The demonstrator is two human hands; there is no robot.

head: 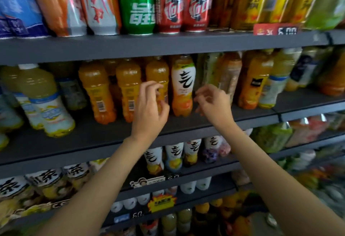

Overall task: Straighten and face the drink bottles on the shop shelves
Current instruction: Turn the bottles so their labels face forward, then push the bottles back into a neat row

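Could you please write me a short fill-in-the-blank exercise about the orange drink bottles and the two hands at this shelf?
1. The white-labelled bottle stands between the left hand and the ____ hand.
2. The two orange bottles left of the left hand show their ____ instead of their front labels.
3. On the shelf above, the green can stands directly left of two ____ cans.
4. The right hand holds ____.

Missing words: right; barcodes; red; nothing
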